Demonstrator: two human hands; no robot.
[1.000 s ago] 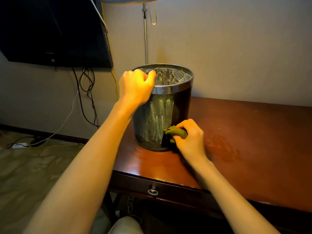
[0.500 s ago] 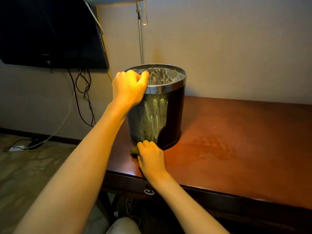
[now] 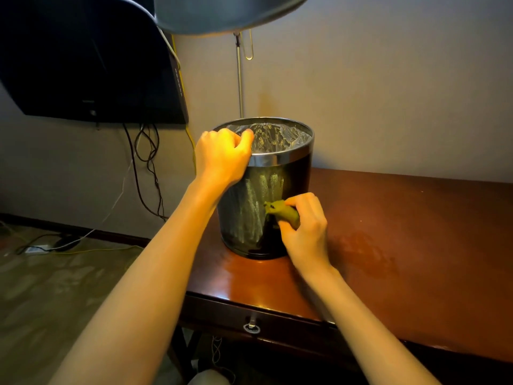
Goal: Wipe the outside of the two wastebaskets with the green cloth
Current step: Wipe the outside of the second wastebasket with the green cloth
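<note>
On table (image 3: 402, 245), head view: one wastebasket (image 3: 291, 190), upright, near left edge. Left hand (image 3: 222, 157) grips its rim. Right hand (image 3: 305, 232) pinches green cloth (image 3: 281, 212) against the side wall. Streaks mark the wiped front; second wastebasket unseen, judged outstanding.

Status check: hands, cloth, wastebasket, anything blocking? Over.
Left hand grips the dark round metal wastebasket at its rim. Right hand pinches the bunched green cloth against its side wall. Nothing in the way; only one wastebasket in view.
</note>
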